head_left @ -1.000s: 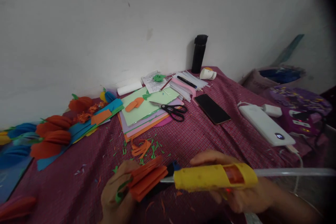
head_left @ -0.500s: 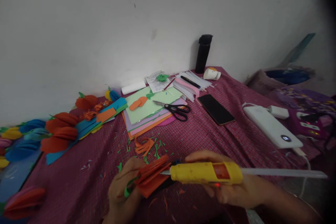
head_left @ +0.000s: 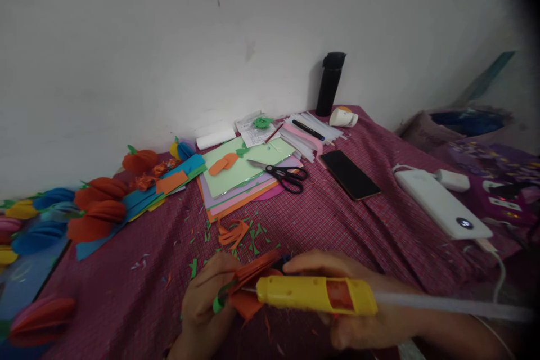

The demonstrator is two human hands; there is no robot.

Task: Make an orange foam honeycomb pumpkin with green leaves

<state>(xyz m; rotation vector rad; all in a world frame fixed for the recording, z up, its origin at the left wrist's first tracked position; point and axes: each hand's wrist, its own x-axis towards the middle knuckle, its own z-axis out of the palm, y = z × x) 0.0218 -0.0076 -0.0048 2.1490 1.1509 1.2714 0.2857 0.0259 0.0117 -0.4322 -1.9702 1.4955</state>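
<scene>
Between the fingers of my left hand (head_left: 208, 298) is a folded orange paper pumpkin (head_left: 248, 298), with a green paper leaf (head_left: 219, 299) at its near end. My right hand (head_left: 358, 315) is wrapped round a yellow hot glue gun (head_left: 304, 293). Its metal nozzle (head_left: 248, 289) points left, in among the orange folds; whether it touches the paper I cannot tell. A long translucent glue stick (head_left: 442, 305) sticks out of the gun's back end. The gun hides part of the pumpkin and some of my right fingers.
Black-handled scissors (head_left: 287, 174) lie on stacked coloured paper (head_left: 215, 177). Orange strips (head_left: 232, 233) and green scraps are nearby. Finished paper pumpkins (head_left: 97, 219) line the left. A phone (head_left: 349, 174), power bank (head_left: 442, 202), black flask (head_left: 330, 84) and tipped paper cup (head_left: 342, 117) stand or lie rightward.
The glue gun has shifted left and slightly down, its nozzle deeper among the orange folds. My left hand and the pumpkin have moved slightly right.
</scene>
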